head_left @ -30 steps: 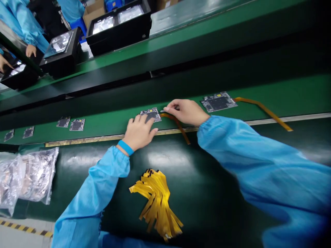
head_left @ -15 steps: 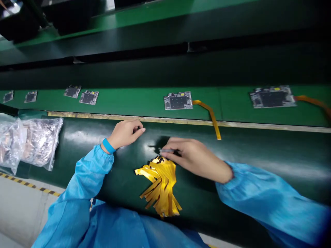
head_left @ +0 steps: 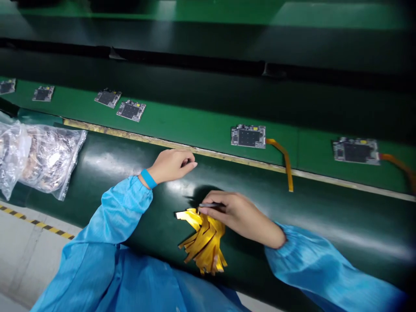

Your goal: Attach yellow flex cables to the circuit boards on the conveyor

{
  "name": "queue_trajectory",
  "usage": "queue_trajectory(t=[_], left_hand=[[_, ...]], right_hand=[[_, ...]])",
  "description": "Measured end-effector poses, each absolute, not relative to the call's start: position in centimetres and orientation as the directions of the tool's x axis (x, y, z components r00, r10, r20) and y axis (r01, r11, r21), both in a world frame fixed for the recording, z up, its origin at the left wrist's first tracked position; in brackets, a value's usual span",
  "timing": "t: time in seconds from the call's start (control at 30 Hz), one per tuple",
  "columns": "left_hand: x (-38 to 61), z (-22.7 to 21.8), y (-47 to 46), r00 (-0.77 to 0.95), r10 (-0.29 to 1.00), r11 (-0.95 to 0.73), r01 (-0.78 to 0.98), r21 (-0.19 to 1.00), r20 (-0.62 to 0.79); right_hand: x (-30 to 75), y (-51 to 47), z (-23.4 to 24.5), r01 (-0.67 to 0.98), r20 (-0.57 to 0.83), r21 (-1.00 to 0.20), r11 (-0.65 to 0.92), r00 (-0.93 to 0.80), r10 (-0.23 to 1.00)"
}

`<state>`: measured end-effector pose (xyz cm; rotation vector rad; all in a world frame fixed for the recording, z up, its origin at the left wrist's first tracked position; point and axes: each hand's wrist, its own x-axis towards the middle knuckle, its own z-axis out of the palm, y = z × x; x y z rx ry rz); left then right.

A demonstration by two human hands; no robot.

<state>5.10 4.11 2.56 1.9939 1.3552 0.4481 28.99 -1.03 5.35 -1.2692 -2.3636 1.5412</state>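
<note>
My right hand (head_left: 238, 214) grips a pair of dark tweezers (head_left: 211, 205) between thumb and fingers. Its fingertips are over the top of a fanned pile of yellow-orange flex cables (head_left: 208, 242) on the dark green bench, hiding part of that end. My left hand (head_left: 173, 165), with a blue wristband, rests by the bench's rear edge strip. Its fingers are curled and nothing shows in them. Beyond, a circuit board (head_left: 248, 137) lies on the green belt, with a single flex cable (head_left: 287, 167) running from its right side over the strip.
To the right lies another circuit board (head_left: 356, 151) with a cable. Several boards without visible cables, among them one board (head_left: 131, 111), lie on the belt to the left. Clear plastic bags (head_left: 53, 158) sit at the bench's left end. The pale strip (head_left: 227, 159) divides bench from belt.
The view has tilted, so the boards at right appear lower and those at left higher. My right hand has come down onto the cable pile's upper end. My left hand keeps its curled pose.
</note>
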Motion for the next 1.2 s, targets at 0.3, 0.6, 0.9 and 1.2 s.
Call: queue_trajectory(t=[0.3, 0.6, 0.9, 1.2], left_hand=[[4.1, 5.3, 3.7, 0.523, 0.838, -0.051, 0.359, 0.932, -0.155], [2.9, 4.5, 4.1, 0.471, 0.861, 0.068, 0.267, 0.961, -0.191], [-0.6, 4.2, 6.8, 0.203, 0.971, -0.024, 0.610, 0.792, -0.127], [-4.2, 4.5, 12.6, -0.100, 0.987, 0.124, 0.971, 0.203, -0.124]], right_hand=[[27.3, 3.3, 5.8, 0.487, -0.298, -0.873, 0.031, -0.583, 0.756], [24.7, 5.2, 5.2, 0.418, -0.233, -0.908, 0.016, -0.539, 0.809], [22.8, 8.6, 3.9, 0.391, -0.125, -0.916, 0.092, -0.497, 0.858], [20.0, 14.3, 0.2, 0.387, -0.106, -0.919, 0.080, -0.435, 0.894]])
